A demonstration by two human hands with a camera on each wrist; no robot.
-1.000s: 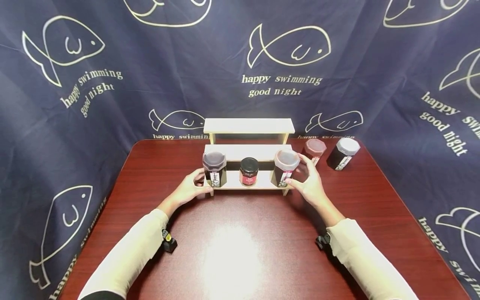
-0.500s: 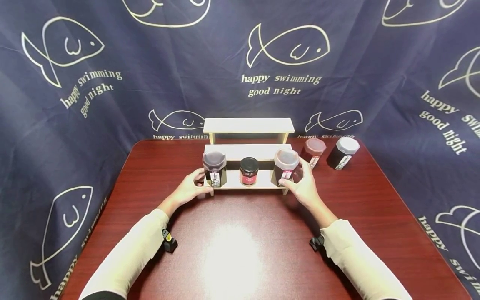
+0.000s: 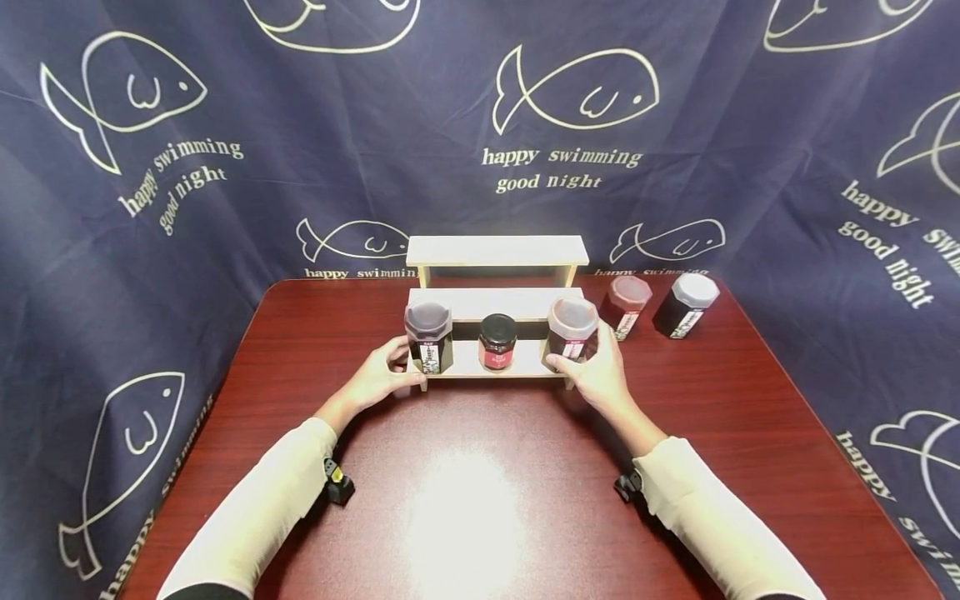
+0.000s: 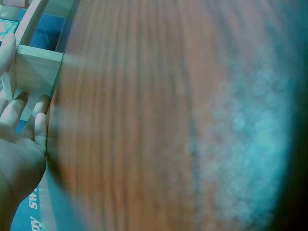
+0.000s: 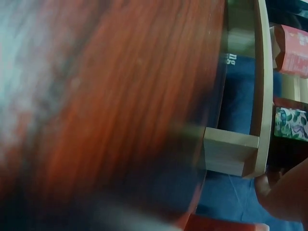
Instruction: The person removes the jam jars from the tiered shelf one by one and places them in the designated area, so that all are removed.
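A three-tier pale wooden shelf rack (image 3: pixel 495 251) stands in the middle of the table. On its lowest tier are a left tall jar (image 3: pixel 429 321) with a greyish lid, a small black-lidded jar (image 3: pixel 498 340) with a red label, and a right tall jar (image 3: pixel 573 319) with a pale lid. My left hand (image 3: pixel 370 377) holds the rack's left end, thumb at the front edge; the left wrist view shows fingers beside the rack's leg (image 4: pixel 36 67). My right hand (image 3: pixel 602 379) grips the right tall jar, thumb across its front, other fingers mostly hidden behind it.
Two more tall jars stand at the back right of the table: a reddish-lidded jar (image 3: pixel 628 304) and a white-lidded jar (image 3: pixel 686 307). A dark blue curtain (image 3: pixel 450 125) with fish drawings hangs behind the reddish-brown table (image 3: pixel 322 325).
My right hand has shifted left, its thumb sliding across the front of the right tall jar and its fingers drawing in closer. The left hand, the rack and the other jars stay put.
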